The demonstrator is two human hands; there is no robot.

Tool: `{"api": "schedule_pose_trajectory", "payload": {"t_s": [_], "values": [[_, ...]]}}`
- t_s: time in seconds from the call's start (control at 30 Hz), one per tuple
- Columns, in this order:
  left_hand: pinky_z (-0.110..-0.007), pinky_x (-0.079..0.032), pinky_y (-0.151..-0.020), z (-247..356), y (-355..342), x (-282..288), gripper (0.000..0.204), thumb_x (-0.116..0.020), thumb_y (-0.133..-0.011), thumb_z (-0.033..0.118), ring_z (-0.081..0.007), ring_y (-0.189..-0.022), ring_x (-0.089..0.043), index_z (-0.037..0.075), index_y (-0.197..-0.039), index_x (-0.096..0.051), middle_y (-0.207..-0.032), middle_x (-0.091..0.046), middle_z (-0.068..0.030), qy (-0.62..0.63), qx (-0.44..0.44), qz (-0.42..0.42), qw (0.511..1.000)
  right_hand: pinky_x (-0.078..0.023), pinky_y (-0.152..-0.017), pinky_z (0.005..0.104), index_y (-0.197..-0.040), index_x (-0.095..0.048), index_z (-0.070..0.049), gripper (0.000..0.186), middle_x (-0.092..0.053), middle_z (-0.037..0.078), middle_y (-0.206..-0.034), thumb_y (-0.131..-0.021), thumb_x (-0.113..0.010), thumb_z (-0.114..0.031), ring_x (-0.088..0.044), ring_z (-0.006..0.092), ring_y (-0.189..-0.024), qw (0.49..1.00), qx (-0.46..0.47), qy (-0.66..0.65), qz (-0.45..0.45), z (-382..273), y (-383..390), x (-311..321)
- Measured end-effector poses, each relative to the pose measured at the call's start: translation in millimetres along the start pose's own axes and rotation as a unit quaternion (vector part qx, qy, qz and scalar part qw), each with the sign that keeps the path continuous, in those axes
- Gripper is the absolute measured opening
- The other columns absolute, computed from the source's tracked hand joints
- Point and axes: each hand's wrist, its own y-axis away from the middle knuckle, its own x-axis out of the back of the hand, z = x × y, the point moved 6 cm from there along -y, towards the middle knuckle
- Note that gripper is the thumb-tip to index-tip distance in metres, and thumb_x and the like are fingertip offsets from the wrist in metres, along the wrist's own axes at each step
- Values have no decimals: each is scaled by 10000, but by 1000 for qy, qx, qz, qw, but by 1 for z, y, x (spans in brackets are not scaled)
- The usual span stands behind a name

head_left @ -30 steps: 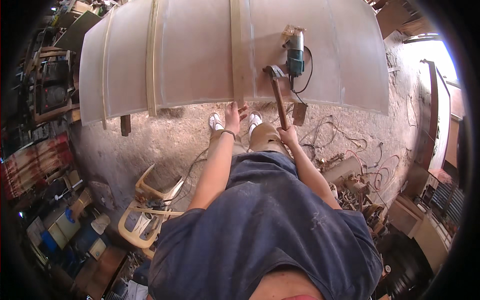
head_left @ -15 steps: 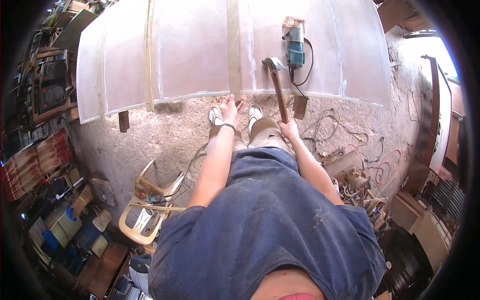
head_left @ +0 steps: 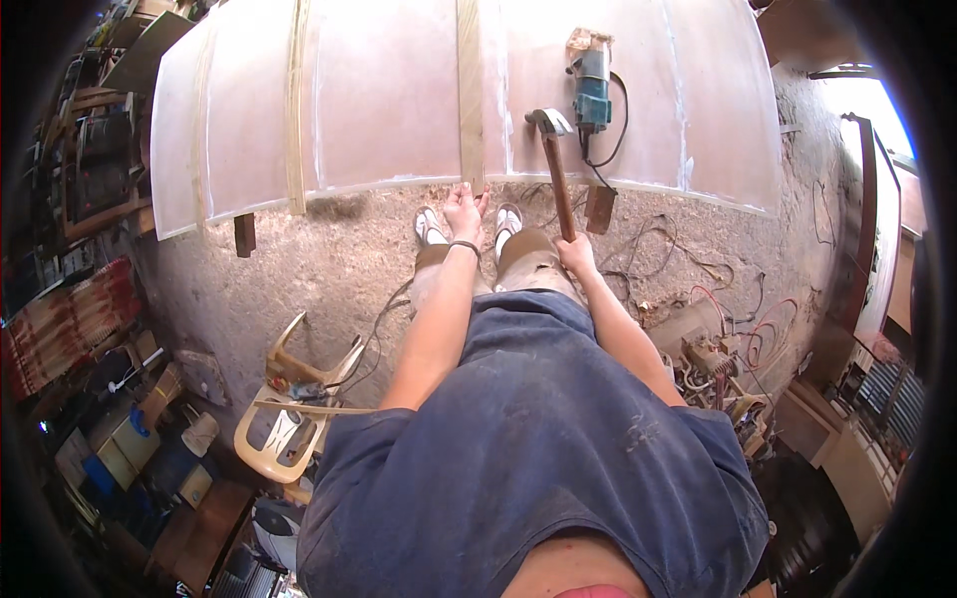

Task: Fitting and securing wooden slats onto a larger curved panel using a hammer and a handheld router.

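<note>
Right hand (head_left: 575,254) is clasping hammer (head_left: 558,179); half-curled left hand (head_left: 465,215) is resting at strip (head_left: 470,100), hold unclear; strip is already lying on panel (head_left: 387,105), fastening undetermined.

From a head-worn fisheye camera, we look down over the near shirt (head_left: 528,419) to the farther panel (head_left: 389,100).

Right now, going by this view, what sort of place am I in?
Probably a woodworking shop: your right hand holds a hammer, and a corded power tool and wood strips lie on a large panel.
</note>
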Motion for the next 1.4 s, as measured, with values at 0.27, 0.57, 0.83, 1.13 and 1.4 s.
{"api": "schedule_pose_trajectory", "payload": {"t_s": [0.27, 0.57, 0.83, 1.13, 1.4], "values": [[-279, -623, -656, -3, 0, -2, 199, -575, -984, 173, -245, -814, -709, 16, -1080, -500, -943, -656, -141, -1, -4, 9, 1000, -511, -806, 455, -922, -680, 40, 422, -673, 292, -877, -771, -620, -349, -676, 409, -924, 1000, -20, -16, -14, 18, -11, -10], [-301, -622, -685, -5, 0, 0, 192, -578, -983, 166, -256, -826, -712, 23, -1089, -509, -948, -661, -134, 16, 0, 9, 1000, -510, -814, 453, -939, -683, 23, 410, -683, 273, -896, -773, -622, -347, -677, 400, -925, 1000, -13, -11, -14, 5, -3, -6], [-276, -612, -650, -2, 6, -6, 171, -558, -992, 148, -216, -782, -701, 9, -1092, -551, -915, -661, -124, -1, 0, 30, 1000, -511, -813, 448, -934, -683, 15, 397, -689, 258, -884, -769, -624, -342, -681, 389, -918, 1000, -6, 15, 9, -4, 5, -1], [-279, -611, -657, 2, 11, -12, 162, -559, -991, 145, -206, -766, -694, -3, -1057, -556, -916, -654, -122, -18, -12, 29, 999, -478, -486, 316, -719, -559, -40, 259, -526, 18, -543, -852, -685, -222, -555, 141, -476, 976, 22, -210, -54, -41, -8, -3], [-302, -607, -669, 4, 8, -3, 153, -563, -988, 141, -220, -789, -693, -10, -996, -543, -909, -651, -119, -30, -23, 40, 998, -492, -623, 408, -830, -621, 11, 241, -599, 170, -637, -802, -672, -223, -651, 292, -630, 977, 174, -90, 84, -98, 45, 31]]}}
